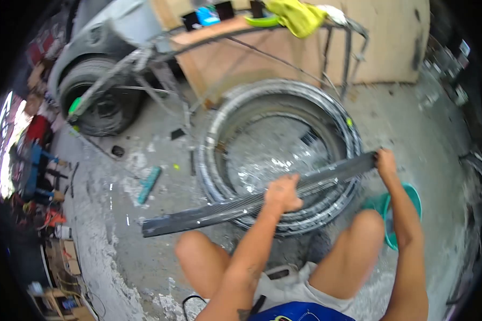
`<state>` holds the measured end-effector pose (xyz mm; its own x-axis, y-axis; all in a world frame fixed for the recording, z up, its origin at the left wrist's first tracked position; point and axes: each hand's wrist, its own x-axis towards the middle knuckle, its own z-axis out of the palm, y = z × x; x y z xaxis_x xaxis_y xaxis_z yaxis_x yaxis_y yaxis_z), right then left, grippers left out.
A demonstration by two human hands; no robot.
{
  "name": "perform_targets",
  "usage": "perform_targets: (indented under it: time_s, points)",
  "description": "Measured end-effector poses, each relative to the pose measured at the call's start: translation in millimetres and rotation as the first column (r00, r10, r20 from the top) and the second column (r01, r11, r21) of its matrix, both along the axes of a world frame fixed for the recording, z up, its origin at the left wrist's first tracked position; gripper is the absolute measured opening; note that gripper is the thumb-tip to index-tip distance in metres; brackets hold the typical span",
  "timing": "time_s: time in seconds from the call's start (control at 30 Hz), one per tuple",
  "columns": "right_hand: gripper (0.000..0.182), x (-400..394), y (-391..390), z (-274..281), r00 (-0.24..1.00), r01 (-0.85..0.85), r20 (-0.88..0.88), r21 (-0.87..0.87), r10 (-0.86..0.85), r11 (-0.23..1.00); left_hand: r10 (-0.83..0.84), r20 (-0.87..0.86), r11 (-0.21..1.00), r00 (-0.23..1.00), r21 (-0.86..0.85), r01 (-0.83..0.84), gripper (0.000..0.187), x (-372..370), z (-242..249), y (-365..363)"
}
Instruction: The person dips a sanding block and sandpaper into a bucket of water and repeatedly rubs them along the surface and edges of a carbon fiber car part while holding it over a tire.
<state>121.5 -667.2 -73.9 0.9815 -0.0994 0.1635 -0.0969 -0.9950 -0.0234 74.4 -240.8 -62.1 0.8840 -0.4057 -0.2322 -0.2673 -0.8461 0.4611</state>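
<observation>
A long dark grey trim strip (pixel 214 212) with a perforated or mesh-like middle lies slantwise across the near side of a large tyre-like ring (pixel 211 143). My left hand (pixel 284 193) is closed over the middle of the strip, fingers at its far edge and thumb at the near one. Whether something thin is under that palm cannot be seen. At the strip's right end, my right hand (pixel 385 162) grips the tip. Shiny liquid, apparently water (pixel 273 160), fills the ring's inside, and the strip looks wet in spots.
A teal bucket (pixel 415 199) stands beside my right forearm. On the wet concrete floor lies a teal brush-like piece (pixel 150 184). Behind the ring is a metal frame (pixel 241 33) with a yellow-green cloth (pixel 297 17) on top. A car wheel (pixel 100 101) is at the back left.
</observation>
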Motion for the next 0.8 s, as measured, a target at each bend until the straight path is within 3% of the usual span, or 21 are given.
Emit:
perform_targets:
  time_s: [0.1,0.17,0.27,0.33,0.4,0.43,0.53,0.8]
  points:
    - [0.008,-11,7,20,0.999,-0.001,0.048,-0.008,0.002,1.0,-0.001,0.128,0.998,0.992,-0.06,0.009,0.068,-4,-8,3]
    - [0.009,-15,15,33,0.989,-0.073,-0.132,-0.079,0.062,0.994,-0.036,0.129,0.994,0.991,-0.098,0.049,0.068,-4,-10,6]
    - [0.007,-37,43,54,0.984,-0.123,-0.141,-0.111,0.107,0.986,-0.145,0.049,0.986,0.988,-0.082,0.148,0.082,0,2,22]
    - [0.008,-63,64,63,0.991,-0.118,-0.072,-0.12,0.11,0.986,-0.176,0.122,0.979,0.977,-0.078,0.186,0.08,6,9,46]
    - [0.009,-103,99,80,0.973,-0.117,0.208,0.082,0.097,0.99,-0.28,0.184,0.954,0.942,-0.055,0.294,0.078,20,20,75]
    - [0.01,-115,99,73,0.96,-0.169,0.243,0.097,0.141,0.981,-0.305,0.219,0.941,0.927,-0.08,0.328,0.078,30,18,91]
    - [0.015,-160,129,59,0.94,-0.284,0.245,0.177,0.238,0.942,-0.359,0.283,0.922,0.89,-0.039,0.384,0.077,53,17,138]
    - [0.017,-235,208,46,0.941,-0.329,0.203,0.378,0.269,0.866,-0.466,0.29,0.885,0.836,0.165,0.436,0.072,53,25,188]
